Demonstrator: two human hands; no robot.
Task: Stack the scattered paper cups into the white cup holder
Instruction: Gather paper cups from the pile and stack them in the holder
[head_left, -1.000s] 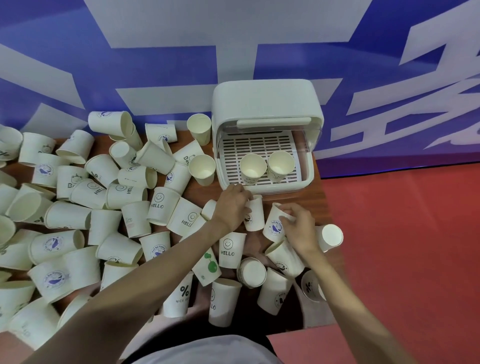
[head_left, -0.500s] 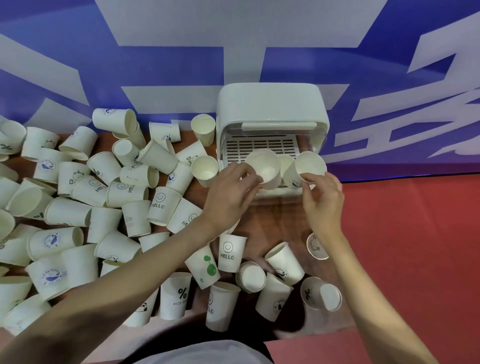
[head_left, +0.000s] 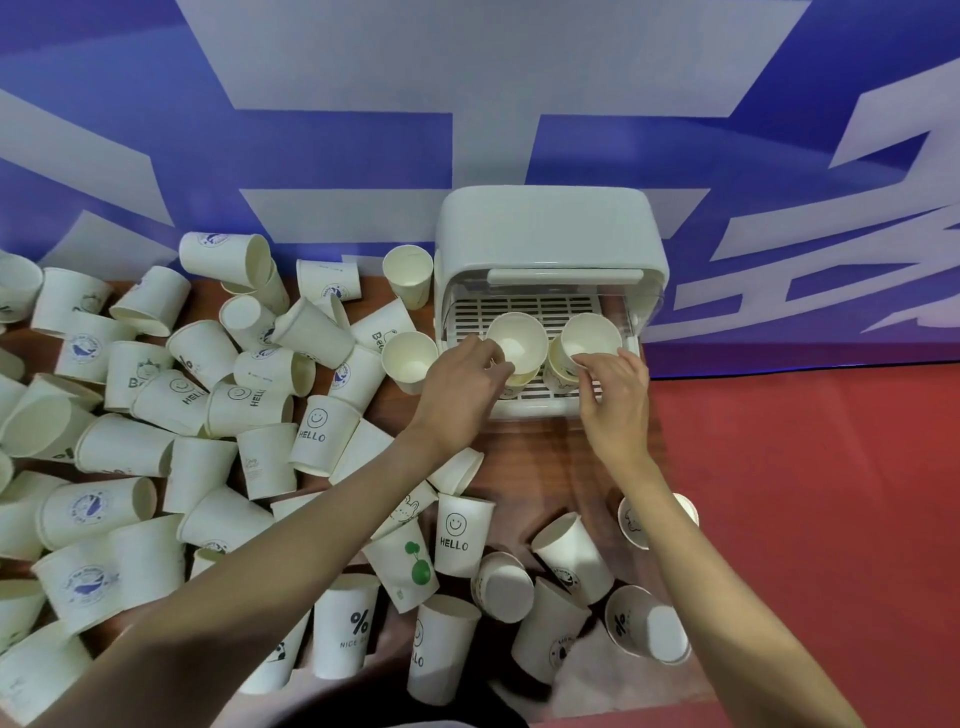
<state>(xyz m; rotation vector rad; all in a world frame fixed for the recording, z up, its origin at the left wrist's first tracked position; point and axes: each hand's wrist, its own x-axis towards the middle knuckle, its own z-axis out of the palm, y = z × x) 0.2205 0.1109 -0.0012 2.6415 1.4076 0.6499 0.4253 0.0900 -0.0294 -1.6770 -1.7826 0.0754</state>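
Observation:
The white cup holder (head_left: 550, 234) stands at the back of the wooden table (head_left: 540, 452) with its lid raised over a slotted tray. Two stacks of paper cups stand upright on that tray. My left hand (head_left: 460, 387) pinches the near rim of the left stack's top cup (head_left: 517, 335). My right hand (head_left: 615, 395) pinches the rim of the right stack's top cup (head_left: 589, 332). Both top cups sit nested in the cups beneath them. Scattered paper cups (head_left: 208, 415) with printed logos cover the table's left and front.
Two upright cups (head_left: 408, 273) (head_left: 409, 358) stand just left of the holder. Several cups (head_left: 566, 556) lie near the table's front right edge. A blue and white banner wall rises behind the table; red floor (head_left: 805, 519) lies to the right.
Both hands picked a cup from the table, carried them up to the holder and lowered them onto the two cups standing on the tray.

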